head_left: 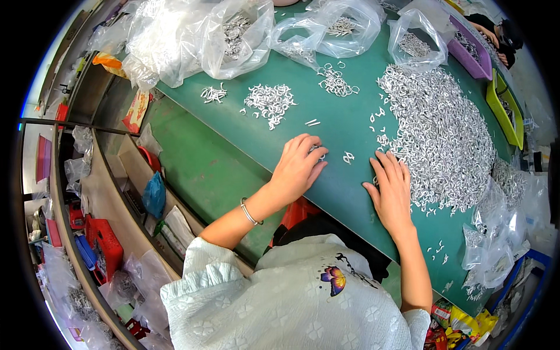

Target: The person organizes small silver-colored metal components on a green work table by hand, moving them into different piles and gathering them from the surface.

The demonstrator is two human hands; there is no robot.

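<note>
My left hand (298,163) rests on the green tabletop, its fingers curled over a few small silver metal pieces (318,153) that show between fingertips and thumb. My right hand (392,189) lies at the left edge of a large heap of small curved silver metal parts (440,134), fingers stretched out and thumb apart. A bit of metal shows beside its thumb; whether the hand touches it I cannot tell. Between the hands lie a few loose curved pieces (348,157). Beyond my left hand are some thin straight pins (313,122).
Small piles of metal parts (270,104) and rings (337,81) lie farther back. Clear plastic bags (236,41) of parts line the far edge. A purple bin (471,49) and a yellow-green bin (505,108) stand at right. Shelves with a red basket (105,248) are at left.
</note>
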